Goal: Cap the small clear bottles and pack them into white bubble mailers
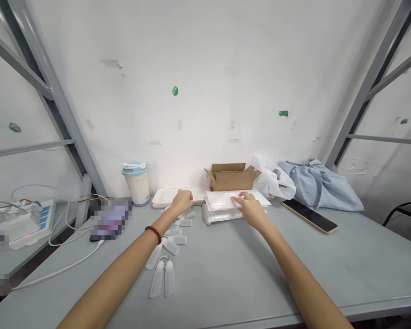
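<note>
Right fingers on a glossy white packet, left hand curled by a pale stack

Nearest on the bench (222, 283), a trail of translucent plastic pieces (170, 278) runs away from the viewer beside the left forearm, which wears a dark red bracelet (153, 234).

Beyond them, the right hand (251, 208) lays its fingers on the upper white packet (219, 199), which sits on the lower white packet (221, 215) at the middle of the bench. Its grip is loosely bent; whether the thumb pinches the packet from below cannot be told. The left hand (182, 201) is curled at the near side of a flat white stack (162, 197); its palm is hidden, so whether its grip holds anything is unclear.

The upper packet looks light, thin and floppy, with a shiny surface likely to slip on the one below. It would probably be best taken by its near edge, thumb beneath and fingers flat above, the other end supported against sagging.

Farther back, an open cardboard box (231, 182) stands behind the packets, with a white plastic bag (272, 180) beside it, before the wall (205, 114).
</note>
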Motion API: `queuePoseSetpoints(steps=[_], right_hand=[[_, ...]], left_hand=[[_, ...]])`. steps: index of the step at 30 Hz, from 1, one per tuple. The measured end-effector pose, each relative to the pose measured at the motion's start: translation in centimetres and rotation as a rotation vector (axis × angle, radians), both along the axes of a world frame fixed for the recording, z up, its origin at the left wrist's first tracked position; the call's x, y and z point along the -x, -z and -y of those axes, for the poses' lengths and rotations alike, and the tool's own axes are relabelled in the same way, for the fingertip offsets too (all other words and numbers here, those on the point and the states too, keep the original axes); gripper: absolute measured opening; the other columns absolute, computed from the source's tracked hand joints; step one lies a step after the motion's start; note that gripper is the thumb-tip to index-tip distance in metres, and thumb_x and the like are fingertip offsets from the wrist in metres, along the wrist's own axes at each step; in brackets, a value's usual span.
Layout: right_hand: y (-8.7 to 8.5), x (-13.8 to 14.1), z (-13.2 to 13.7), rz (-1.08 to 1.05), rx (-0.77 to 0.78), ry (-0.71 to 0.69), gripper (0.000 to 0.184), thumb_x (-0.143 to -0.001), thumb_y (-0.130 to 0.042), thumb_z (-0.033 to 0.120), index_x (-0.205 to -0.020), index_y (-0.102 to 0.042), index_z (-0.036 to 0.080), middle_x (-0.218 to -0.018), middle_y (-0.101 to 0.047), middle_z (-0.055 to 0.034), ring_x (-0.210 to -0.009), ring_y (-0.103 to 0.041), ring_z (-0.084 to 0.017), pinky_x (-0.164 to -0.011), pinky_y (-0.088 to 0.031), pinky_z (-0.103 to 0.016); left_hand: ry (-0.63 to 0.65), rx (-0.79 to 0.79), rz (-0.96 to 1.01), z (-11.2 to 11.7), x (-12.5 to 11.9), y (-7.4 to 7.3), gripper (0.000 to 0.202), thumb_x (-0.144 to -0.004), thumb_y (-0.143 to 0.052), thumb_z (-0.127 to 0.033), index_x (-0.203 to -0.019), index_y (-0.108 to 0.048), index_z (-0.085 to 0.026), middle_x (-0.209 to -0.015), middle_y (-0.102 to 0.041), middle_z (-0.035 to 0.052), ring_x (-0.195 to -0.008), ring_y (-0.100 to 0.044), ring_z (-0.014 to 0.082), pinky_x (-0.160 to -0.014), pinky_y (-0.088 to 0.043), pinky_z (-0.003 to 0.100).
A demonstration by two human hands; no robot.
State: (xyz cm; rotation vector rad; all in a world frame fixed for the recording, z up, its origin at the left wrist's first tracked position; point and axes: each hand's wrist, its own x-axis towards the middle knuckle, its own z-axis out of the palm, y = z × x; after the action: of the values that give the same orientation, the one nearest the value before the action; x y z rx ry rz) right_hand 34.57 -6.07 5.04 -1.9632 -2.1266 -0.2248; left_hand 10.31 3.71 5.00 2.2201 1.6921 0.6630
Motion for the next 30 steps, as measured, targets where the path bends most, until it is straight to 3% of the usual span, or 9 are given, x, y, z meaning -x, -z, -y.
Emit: queuePoseSetpoints(steps=[5, 11, 17, 30], right_hand=[[-0.3, 0.6, 0.3, -0.025, 0.032, 0.006, 0.047, -0.083, -0.046, 0.009, -0.127, -0.049, 0.025, -0.128, -0.045, -0.0141, -0.116, -0.043, -0.027, -0.085, -0.04, -0.039], [-0.8, 1.3, 0.8, -0.046, 0.059, -0.013, 0.039, -0.089, -0.044, 0.033, -0.127, -0.048, 0.023, -0.131, -0.042, -0.0161, -0.118, -0.041, -0.03, -0.089, -0.038, -0.043], [-1.0, 1.5, 1.1, -0.035, 0.065, -0.003, 0.036, -0.091, -0.038, 0.032, -0.126, -0.048, 0.025, -0.131, -0.043, -0.0151, -0.119, -0.041, -0.029, -0.088, -0.039, -0.043], [-0.9, 1.1, 1.0, -0.09, 0.052, -0.022, 0.036, -0.09, -0.041, 0.033, -0.123, -0.05, 0.023, -0.129, -0.045, -0.0157, -0.117, -0.043, -0.029, -0.088, -0.039, -0.043]], left_hand=[[0.008, -0.064, -0.179, -0.8, 0.6, 0.2, 0.012, -0.07, -0.058, -0.015, -0.073, -0.07, -0.015, -0.085, -0.068, 0.0117, -0.098, -0.057, 0.0239, -0.074, -0.045, 0.027], [0.037, -0.048, -0.252, -1.5, 0.7, 0.1, 0.022, -0.069, -0.053, -0.012, -0.076, -0.073, -0.016, -0.08, -0.07, 0.0092, -0.08, -0.062, 0.0184, -0.065, -0.045, 0.023], [0.049, -0.032, -0.286, -2.0, 0.8, -0.1, 0.02, -0.065, -0.053, -0.012, -0.07, -0.072, -0.014, -0.071, -0.069, 0.0075, -0.066, -0.061, 0.0154, -0.056, -0.043, 0.02], [-0.1, -0.275, -0.292, -0.8, 2.2, -2.9, 0.016, -0.075, -0.049, -0.019, -0.074, -0.064, -0.014, -0.085, -0.065, 0.0118, -0.084, -0.058, 0.023, -0.068, -0.044, 0.029]])
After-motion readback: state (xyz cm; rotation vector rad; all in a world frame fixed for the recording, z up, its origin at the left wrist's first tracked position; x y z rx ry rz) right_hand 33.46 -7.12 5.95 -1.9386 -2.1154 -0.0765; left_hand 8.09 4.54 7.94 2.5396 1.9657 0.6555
